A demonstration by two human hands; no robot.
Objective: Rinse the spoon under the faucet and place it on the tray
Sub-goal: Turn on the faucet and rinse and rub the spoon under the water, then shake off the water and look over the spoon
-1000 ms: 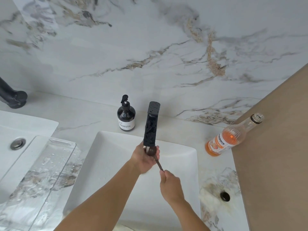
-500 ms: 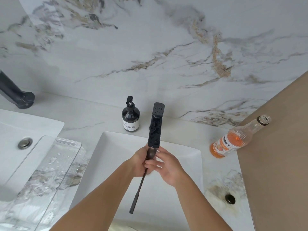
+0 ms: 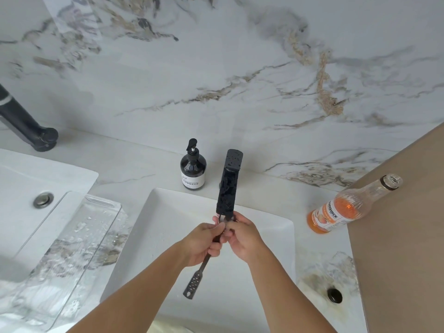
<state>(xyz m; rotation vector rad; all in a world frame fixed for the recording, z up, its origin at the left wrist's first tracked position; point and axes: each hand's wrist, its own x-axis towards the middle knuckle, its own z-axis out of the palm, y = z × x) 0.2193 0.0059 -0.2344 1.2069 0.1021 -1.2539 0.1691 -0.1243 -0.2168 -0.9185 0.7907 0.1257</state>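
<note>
A dark spoon [image 3: 195, 280] with a perforated handle end hangs over the white sink basin [image 3: 264, 236]. Its bowl sits right under the spout of the black faucet [image 3: 228, 186] and is mostly hidden by fingers. My left hand [image 3: 204, 241] grips the upper handle. My right hand [image 3: 242, 236] closes its fingers around the spoon's bowl end, touching the left hand. The clear plastic tray [image 3: 72, 241], wet with droplets, lies on the counter to the left of the basin.
A dark soap pump bottle [image 3: 193, 170] stands behind the basin. An orange drink bottle [image 3: 341, 210] leans at the right against a tan panel [image 3: 403, 236]. A second sink [image 3: 28, 179] with a drain and another black faucet [image 3: 26, 126] lie far left. A dark hole [image 3: 334, 295] marks the counter's right.
The spoon swung so its handle now points down toward me. My right hand moved from the handle up to the bowl end under the spout, beside the left hand.
</note>
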